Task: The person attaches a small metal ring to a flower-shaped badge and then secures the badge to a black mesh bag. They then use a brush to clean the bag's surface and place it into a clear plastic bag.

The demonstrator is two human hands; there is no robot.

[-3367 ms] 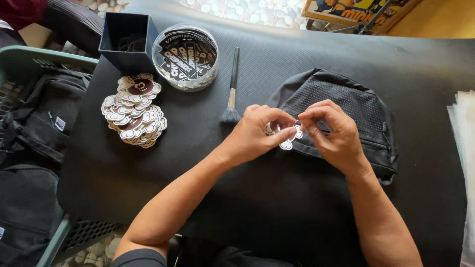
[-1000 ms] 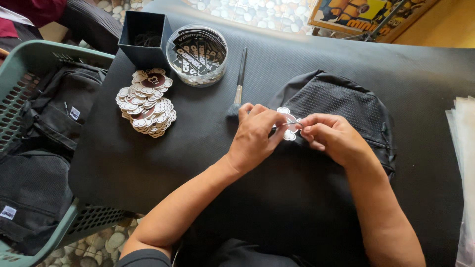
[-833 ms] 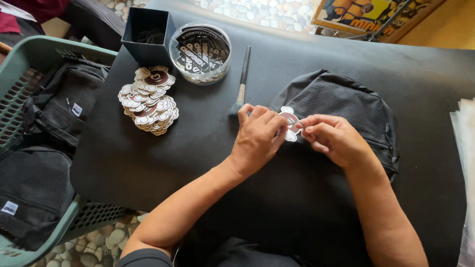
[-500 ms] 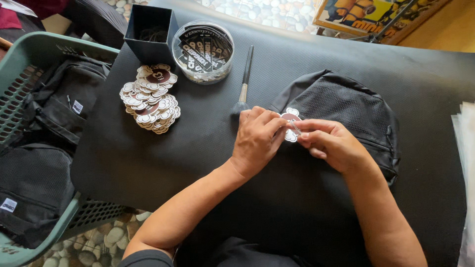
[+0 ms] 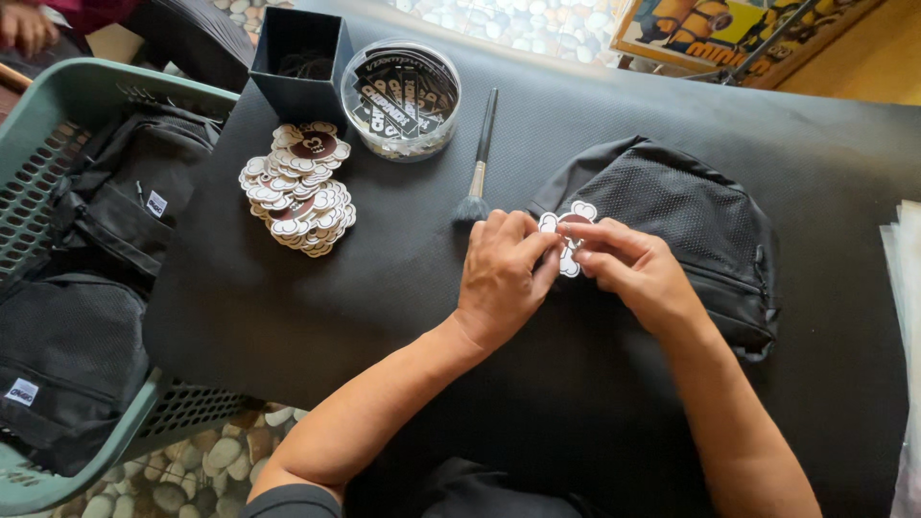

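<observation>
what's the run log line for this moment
left hand: pinching sticker | right hand: pinching sticker | sticker: over black bag | nearby: brush, sticker pile

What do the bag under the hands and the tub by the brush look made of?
Bag: black woven synthetic fabric, likely; its front panel shows a matte, dotted mesh texture, with a zip along the right side. Tub: clear, glossy plastic, probably; the black strips inside show through its round wall. Both hands pinch a flat, white-edged tag, possibly card.

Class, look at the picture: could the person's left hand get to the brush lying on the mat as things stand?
Probably yes. The brush lies just beyond the left hand on bare mat, nothing between, though that hand now grips the sticker.
</observation>
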